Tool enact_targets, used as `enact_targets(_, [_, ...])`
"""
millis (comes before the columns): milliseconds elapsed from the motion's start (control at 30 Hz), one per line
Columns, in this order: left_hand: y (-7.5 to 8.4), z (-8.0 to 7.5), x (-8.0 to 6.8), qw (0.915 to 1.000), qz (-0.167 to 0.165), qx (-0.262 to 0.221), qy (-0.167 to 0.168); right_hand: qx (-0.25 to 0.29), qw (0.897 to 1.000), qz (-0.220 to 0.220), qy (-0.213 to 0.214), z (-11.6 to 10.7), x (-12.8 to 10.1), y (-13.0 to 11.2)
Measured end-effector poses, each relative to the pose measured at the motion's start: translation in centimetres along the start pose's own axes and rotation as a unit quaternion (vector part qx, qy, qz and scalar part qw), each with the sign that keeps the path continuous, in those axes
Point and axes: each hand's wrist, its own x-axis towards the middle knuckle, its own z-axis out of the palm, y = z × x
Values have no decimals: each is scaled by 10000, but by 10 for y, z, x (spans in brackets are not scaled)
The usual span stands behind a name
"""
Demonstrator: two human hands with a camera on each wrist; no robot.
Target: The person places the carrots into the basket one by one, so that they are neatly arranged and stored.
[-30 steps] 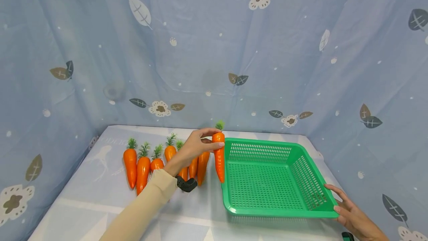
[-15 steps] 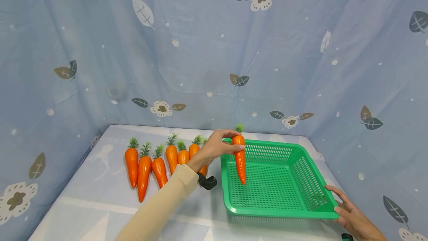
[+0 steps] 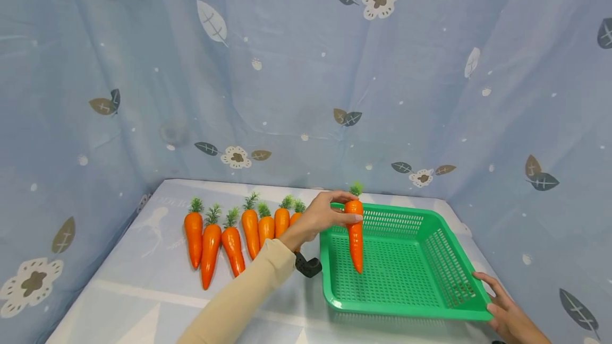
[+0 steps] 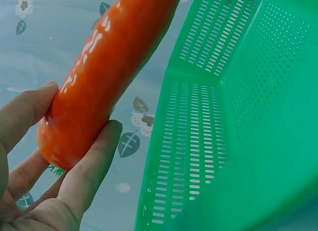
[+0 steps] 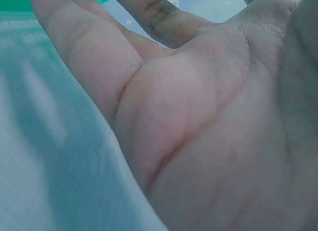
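My left hand pinches an orange toy carrot near its thick end, thumb on one side and fingers on the other. The carrot hangs tip down over the left part of a green plastic basket, its green top pointing up. In the left wrist view, the carrot is beside the slotted basket wall. My right hand holds the basket's front right corner, with thumb and a finger on the rim. The right wrist view shows mostly its palm, so the grip itself is hidden there.
Several more toy carrots lie in a row on the pale table, left of the basket, with green tops pointing away. My left forearm partly covers some of them. A blue patterned curtain surrounds the table's back and sides.
My left hand has carried the carrot rightward from beside the basket's left rim to above its inside. My right hand keeps its hold on the corner. The view has shifted slightly.
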Motion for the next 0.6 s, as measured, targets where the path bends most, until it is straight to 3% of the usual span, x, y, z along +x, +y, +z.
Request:
enact_targets(267, [4, 16, 7, 9999, -61, -58, -70, 355, 9981, -164, -481, -7, -5, 7])
enact_targets(600, [8, 36, 26, 9991, -159, -292, -279, 149, 9992, -261, -279, -6, 0, 7])
